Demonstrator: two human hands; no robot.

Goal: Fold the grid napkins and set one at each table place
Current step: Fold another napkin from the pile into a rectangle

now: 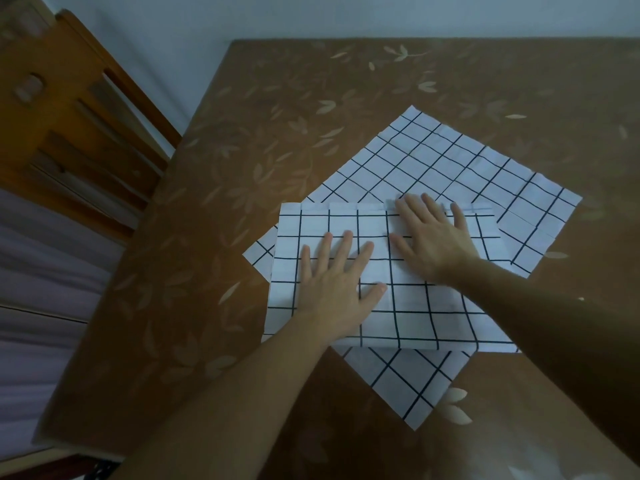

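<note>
A white napkin with a black grid (426, 313) lies folded on top of a second, unfolded grid napkin (460, 168) that is spread diagonally on the table. My left hand (336, 282) presses flat on the left half of the folded napkin, fingers straight and spread. My right hand (433, 237) lies flat on its upper middle, fingertips at the far folded edge. Neither hand grips the cloth.
The table (277, 116) carries a brown cloth with a leaf pattern. A wooden chair (76, 126) stands at the table's left side. A pale wall runs behind the far edge.
</note>
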